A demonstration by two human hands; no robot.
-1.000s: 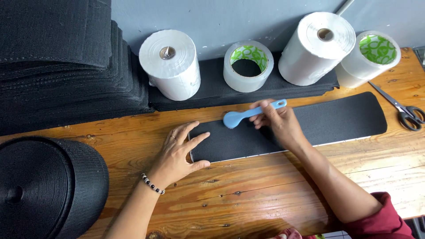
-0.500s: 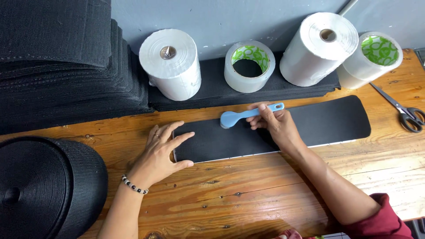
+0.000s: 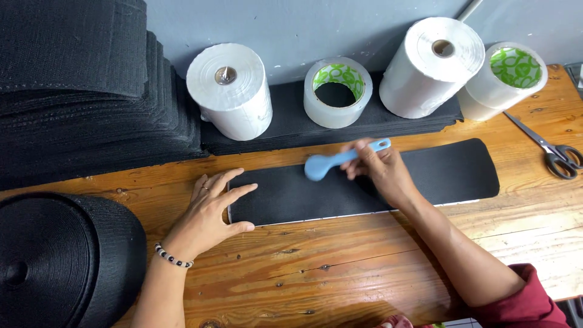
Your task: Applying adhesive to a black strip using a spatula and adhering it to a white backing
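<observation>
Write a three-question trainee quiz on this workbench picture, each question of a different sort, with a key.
1. True or false: the right hand holds the scissors.
2. The left hand presses on which end of the black strip: A near the scissors, B the end away from them, C the middle?
3. Fill in: the blue tool has its rounded end resting on the ____ strip.

Key: 1 false, the scissors lie alone on the wooden table. 2 B. 3 black.

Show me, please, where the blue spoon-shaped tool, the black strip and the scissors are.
blue spoon-shaped tool (image 3: 320, 165), head view, on its rounded head.
black strip (image 3: 449, 173), head view, on its bare right part.
scissors (image 3: 562, 159), head view, on the handles.
</observation>
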